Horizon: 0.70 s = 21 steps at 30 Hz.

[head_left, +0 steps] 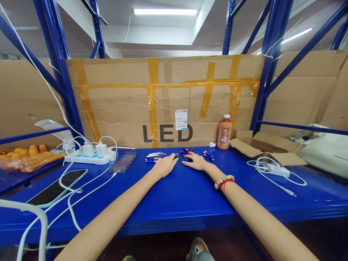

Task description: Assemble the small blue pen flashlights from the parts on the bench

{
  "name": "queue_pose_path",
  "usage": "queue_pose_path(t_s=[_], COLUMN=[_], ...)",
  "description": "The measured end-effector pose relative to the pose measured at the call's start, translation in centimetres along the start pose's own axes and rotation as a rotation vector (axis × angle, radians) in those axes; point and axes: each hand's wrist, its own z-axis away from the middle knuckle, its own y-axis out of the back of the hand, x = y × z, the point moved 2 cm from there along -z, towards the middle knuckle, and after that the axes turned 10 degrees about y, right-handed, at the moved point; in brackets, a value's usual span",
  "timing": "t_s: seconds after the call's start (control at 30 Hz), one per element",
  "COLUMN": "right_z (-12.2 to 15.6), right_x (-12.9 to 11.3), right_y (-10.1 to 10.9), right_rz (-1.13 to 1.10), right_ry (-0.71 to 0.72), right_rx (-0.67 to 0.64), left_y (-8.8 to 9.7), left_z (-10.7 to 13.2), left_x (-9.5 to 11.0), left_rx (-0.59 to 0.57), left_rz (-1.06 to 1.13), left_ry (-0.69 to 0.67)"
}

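My left hand (165,166) rests low over the table, its fingers bent together around a small dark, shiny piece (176,156) at the fingertips, too small to name. Just left of it lie several short silver and blue pen-like pieces (152,156) in a group. My right hand (196,161), with a beaded bracelet on the wrist, is palm down with fingers spread. It reaches over a loose pile of blue and dark pen-like pieces (187,150), partly hidden by the fingers. A few more blue pieces (208,156) lie to its right.
An orange drink bottle (224,133) stands by the cardboard back wall (122,108). On the right are an open carton (268,145) and a coiled white cable (272,170). A power strip (89,156), white cords and a phone (58,186) occupy the left. Blue posts frame the table (163,203).
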Motion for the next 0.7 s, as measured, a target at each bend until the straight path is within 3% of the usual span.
queue_pose_path(t_s=[0.17, 0.4, 0.7], right_z=[-0.2, -0.3, -0.4], right_x=[1.1, 3.0, 4.3], right_y=[0.4, 1.0, 0.9], right_rz=[-0.003, 0.025, -0.071], right_ry=[0.073, -0.096, -0.166], right_rx=[0.14, 0.274, 0.362], left_y=[0.1, 0.3, 0.0], left_z=[0.0, 0.2, 0.0], left_x=[0.0, 0.1, -0.1], left_rx=[-0.017, -0.014, -0.02], left_rz=[0.009, 0.008, 0.023], left_ry=[0.013, 0.006, -0.002])
